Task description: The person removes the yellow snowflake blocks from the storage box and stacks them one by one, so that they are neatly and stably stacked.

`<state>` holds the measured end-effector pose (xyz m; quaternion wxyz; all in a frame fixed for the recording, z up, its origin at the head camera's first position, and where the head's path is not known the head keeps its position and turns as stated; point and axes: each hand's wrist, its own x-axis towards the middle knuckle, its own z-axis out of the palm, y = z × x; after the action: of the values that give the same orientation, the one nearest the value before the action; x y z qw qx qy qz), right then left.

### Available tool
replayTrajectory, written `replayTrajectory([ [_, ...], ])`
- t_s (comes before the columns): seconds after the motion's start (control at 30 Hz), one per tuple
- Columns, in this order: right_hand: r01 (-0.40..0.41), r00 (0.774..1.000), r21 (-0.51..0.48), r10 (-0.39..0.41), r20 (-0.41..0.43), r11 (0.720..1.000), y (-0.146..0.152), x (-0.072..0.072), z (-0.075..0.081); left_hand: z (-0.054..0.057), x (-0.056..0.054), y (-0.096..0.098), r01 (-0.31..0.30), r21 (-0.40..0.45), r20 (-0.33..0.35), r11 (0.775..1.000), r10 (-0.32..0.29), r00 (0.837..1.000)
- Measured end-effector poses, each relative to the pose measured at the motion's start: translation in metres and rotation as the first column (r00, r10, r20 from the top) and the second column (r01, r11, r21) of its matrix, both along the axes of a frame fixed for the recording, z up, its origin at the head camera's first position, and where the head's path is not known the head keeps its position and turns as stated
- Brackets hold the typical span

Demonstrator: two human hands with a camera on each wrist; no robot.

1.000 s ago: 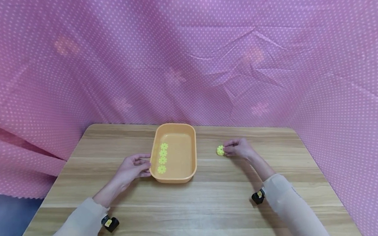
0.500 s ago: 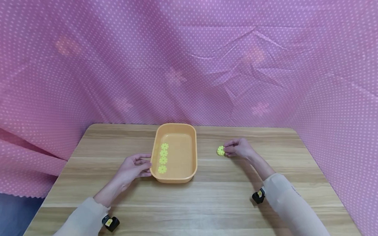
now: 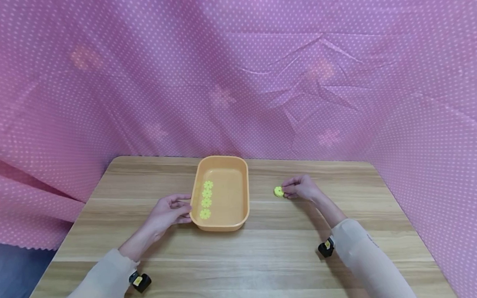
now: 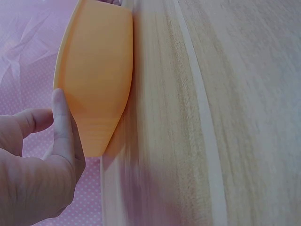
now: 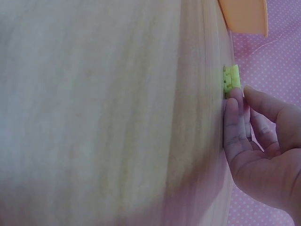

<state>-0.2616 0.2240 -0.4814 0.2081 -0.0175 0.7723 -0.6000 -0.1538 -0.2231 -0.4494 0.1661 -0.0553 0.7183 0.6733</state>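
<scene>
Right grip (image 3: 302, 188) on yellow flower stack (image 3: 278, 192)

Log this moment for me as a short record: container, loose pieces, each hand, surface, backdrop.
container: orange tub, standing on the table
pieces inside: four yellow flower-shaped pieces, in a row along the tub's left side
pieces outside: small yellow stack, right of the tub; count unclear
left hand: touches the tub's left side
right hand: fingertips at the stack's edge; grip unclear
surface: wood-grain table
backdrop: pink polka-dot cloth
</scene>
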Motion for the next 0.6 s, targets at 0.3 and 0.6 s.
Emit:
replayTrajectory([
  [0.3, 0.017, 1.000, 0.000, -0.017, 0.021, 1.000, 0.003, 0.000, 0.000, -0.001, -0.001, 0.001, 0.000, -0.004, 0.005, 1.000, 0.000, 1.000],
  [0.6, 0.051, 0.998, 0.007, -0.051, 0.030, 0.999, -0.002, 0.004, 0.011, -0.001, 0.000, 0.000, 0.002, -0.020, -0.003, 1.000, -0.002, 1.000],
])
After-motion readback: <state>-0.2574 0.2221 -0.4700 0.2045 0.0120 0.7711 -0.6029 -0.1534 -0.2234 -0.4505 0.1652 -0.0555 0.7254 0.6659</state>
